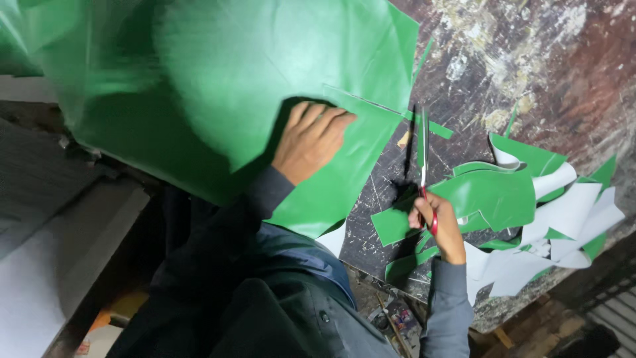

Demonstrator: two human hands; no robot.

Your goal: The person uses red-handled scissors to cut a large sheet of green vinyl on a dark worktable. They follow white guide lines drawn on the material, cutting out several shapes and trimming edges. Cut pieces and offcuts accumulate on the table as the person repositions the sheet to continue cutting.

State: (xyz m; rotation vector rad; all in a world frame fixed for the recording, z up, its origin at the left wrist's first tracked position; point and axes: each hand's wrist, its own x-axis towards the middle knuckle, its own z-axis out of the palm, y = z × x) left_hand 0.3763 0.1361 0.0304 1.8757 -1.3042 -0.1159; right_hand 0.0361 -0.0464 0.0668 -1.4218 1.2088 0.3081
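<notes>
Head view looks down on a large sheet of glossy green material (252, 86), creased and curling, that spreads from the table's far left corner toward its middle and hangs over the near left edge. Its right-hand border carries a straight cut line, and a thin green strip (430, 126) juts from that border toward the scissors. The left hand (311, 140) lies flat on the sheet, fingers spread and pressed down, gripping nothing, just beside that border. The red-handled scissors (424, 166) lie just right of the sheet, their long blades running away from the person, roughly parallel to the sheet's cut border, tips close to the strip; whether the blades are parted I cannot tell. The right hand (440, 225) has its fingers closed through the handles, near the table's near edge. So the sheet's border lies left of the blades, with the left hand the nearer to it. Offcuts of green and white backing (530, 212) pile toward the table's right edge, on a dark, scarred, paint-stained tabletop (530, 59).
</notes>
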